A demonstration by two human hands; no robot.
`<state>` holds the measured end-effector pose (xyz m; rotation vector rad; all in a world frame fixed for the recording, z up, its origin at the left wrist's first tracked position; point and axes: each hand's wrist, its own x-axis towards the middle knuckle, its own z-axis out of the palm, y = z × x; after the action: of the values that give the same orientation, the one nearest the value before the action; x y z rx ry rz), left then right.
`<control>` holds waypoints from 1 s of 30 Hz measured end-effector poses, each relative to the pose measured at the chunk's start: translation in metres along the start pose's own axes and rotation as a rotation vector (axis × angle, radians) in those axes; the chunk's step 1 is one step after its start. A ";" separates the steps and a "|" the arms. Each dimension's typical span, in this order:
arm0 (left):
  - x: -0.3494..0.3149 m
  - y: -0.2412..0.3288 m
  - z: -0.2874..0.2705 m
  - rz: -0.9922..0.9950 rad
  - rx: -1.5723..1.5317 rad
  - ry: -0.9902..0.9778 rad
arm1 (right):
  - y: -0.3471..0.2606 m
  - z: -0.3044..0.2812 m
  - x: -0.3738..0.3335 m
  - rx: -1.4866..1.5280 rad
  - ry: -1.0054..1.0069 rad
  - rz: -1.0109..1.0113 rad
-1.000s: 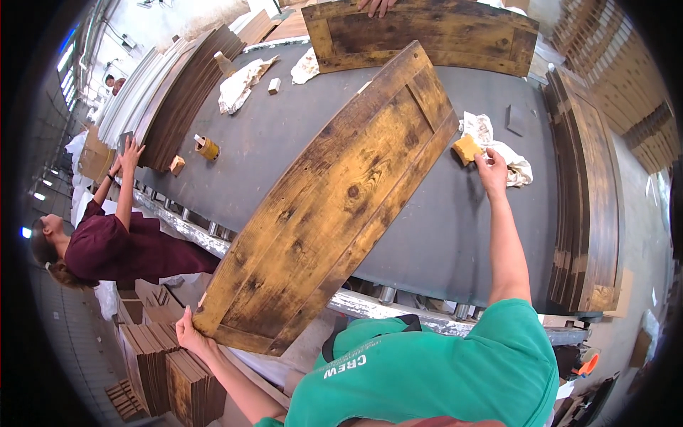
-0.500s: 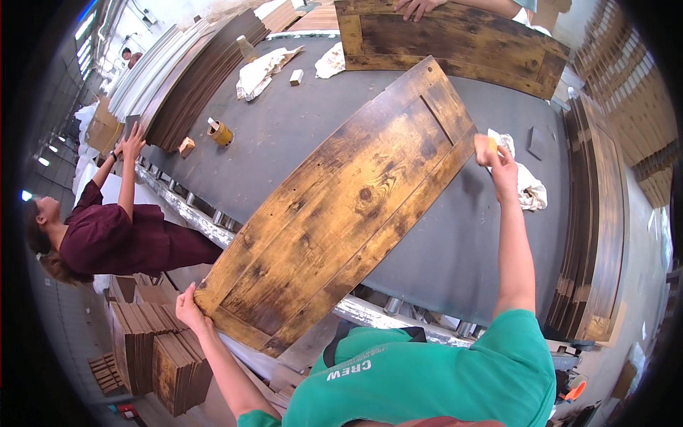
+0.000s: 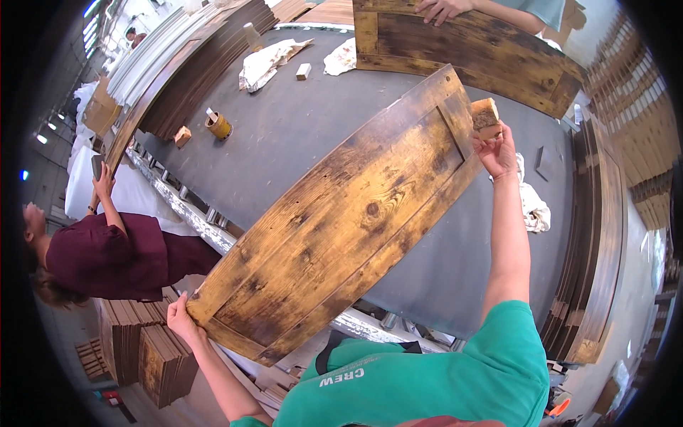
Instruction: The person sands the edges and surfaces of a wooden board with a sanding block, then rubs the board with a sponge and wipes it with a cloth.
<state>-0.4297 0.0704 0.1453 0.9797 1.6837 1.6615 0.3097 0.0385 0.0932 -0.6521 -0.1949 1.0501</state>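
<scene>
From my head view, the long, yellow-brown, dark-streaked wooden panel [image 3: 341, 213] slants through the centre over the dark grey, flat-topped table [image 3: 413, 277], its near end at eight o'clock and its far end at one o'clock. My left grip [image 3: 183, 322] is clamped on the panel's near corner at eight o'clock; my right grip [image 3: 496, 151], at two o'clock, is closed on a tan-and-brown, rectangular, sponge-like block [image 3: 486, 117] beside the far end, and I can't tell whether block or fingers touch the edge there. I judge the step in hand to be working the panel's edge with the block while the left grip steadies it. The next move, to my mind, calls for laying the block flat on the long right-hand edge and drawing it toward seven o'clock with even pressure, the left grip holding the slant. A crumpled white cloth [image 3: 535, 206] lies on the table at three o'clock, and a round yellow-brown can [image 3: 219, 127] stands at ten o'clock; at one o'clock a co-worker's hand [image 3: 442, 8] is on a second, dark-brown framed wooden panel [image 3: 469, 43], so I'd leave room there.
</scene>
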 end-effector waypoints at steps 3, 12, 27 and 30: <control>0.004 -0.013 -0.006 -0.029 0.024 0.012 | 0.002 0.001 0.015 -0.101 0.117 -0.102; 0.001 -0.016 -0.002 -0.088 0.095 0.031 | 0.020 0.048 0.075 -0.901 0.164 -0.492; 0.000 -0.013 -0.001 -0.066 0.124 0.053 | 0.022 0.056 0.109 -1.616 0.177 -0.936; -0.001 -0.009 -0.001 -0.093 0.125 0.048 | 0.026 0.056 0.102 -1.533 0.201 -0.929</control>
<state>-0.4314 0.0695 0.1360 0.9113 1.8545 1.5470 0.3163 0.1572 0.1071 -1.7755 -1.0538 -0.2655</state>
